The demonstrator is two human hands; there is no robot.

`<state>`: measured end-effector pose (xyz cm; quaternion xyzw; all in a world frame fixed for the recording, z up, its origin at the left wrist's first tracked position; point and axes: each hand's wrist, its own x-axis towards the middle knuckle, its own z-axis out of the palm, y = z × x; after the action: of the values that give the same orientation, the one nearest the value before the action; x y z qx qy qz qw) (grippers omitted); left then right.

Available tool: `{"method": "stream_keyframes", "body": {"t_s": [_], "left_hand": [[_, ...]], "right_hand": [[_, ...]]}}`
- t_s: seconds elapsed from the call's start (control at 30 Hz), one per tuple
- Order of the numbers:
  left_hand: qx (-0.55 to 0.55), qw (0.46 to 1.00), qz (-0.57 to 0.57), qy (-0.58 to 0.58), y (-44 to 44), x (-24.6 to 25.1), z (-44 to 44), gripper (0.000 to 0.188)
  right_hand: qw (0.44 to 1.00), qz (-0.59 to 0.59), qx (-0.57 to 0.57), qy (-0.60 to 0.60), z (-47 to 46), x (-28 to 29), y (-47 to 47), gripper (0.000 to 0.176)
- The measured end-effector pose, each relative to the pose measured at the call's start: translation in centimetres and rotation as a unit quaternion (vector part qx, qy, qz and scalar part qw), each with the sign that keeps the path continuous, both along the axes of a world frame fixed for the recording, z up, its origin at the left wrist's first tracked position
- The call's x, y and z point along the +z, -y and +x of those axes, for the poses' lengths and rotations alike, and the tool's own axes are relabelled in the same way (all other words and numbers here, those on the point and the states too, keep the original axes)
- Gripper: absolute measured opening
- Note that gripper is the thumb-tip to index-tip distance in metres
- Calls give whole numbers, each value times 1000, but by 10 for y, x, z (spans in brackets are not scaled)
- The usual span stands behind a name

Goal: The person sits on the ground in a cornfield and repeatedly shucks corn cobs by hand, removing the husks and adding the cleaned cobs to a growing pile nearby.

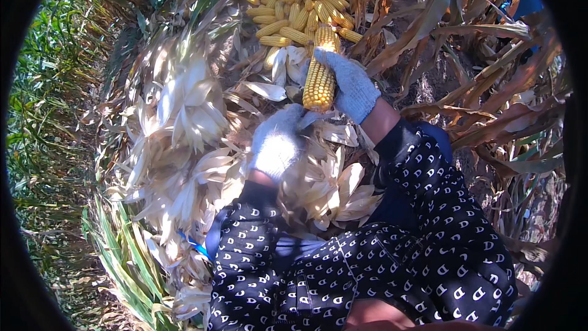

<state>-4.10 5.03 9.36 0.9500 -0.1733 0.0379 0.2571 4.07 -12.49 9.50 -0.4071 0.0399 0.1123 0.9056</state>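
My right hand (351, 85), in a pale knitted glove, is closed around a yellow ear of corn (319, 83) with bare kernels. At the lower end of that ear is my left hand (277, 140), gloved alike; its fingers are bent near a pale piece of husk, and whether they grip it I cannot tell. Beyond both hands lies a pile of husked yellow corn ears (294, 14). Dry cream-coloured corn husks (193, 115) cover the ground to the left of my left hand, and more lie beneath both hands.
Dry brown corn stalks and leaves (491, 115) stand and lean along the right side. Green plants (46, 101) grow at the far left. A blue object (526, 2) shows behind leaves at the top right. Another thin blue thing (195, 243) lies among husks at the lower left.
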Motion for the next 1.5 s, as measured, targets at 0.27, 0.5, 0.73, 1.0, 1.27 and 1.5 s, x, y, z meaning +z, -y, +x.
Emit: {"method": "stream_keyframes", "body": {"t_s": [0.27, 0.5, 0.73, 1.0, 1.27, 1.5], "left_hand": [[402, 803, 175, 404, -128, 73, 19, 92], [427, 891, 77, 135, -160, 92, -17, 70], [261, 926, -156, 223, -143, 74, -6, 39], [185, 951, -94, 227, -114, 71, -15, 43], [159, 979, -40, 122, -86, 74, -17, 35], [159, 981, 28, 108, -80, 65, -6, 33]], "right_hand": [[940, -101, 187, -269, -51, -101, 18, 29], [849, -102, 352, -382, -144, -168, -12, 17], [997, 59, 18, 35, 10, -39, 17, 32], [830, -540, 142, 5, 41, -94, 17, 63], [865, -466, 139, -121, 51, -286, 35, 46], [449, -864, 195, 118, 133, -384, 31, 29]]}}
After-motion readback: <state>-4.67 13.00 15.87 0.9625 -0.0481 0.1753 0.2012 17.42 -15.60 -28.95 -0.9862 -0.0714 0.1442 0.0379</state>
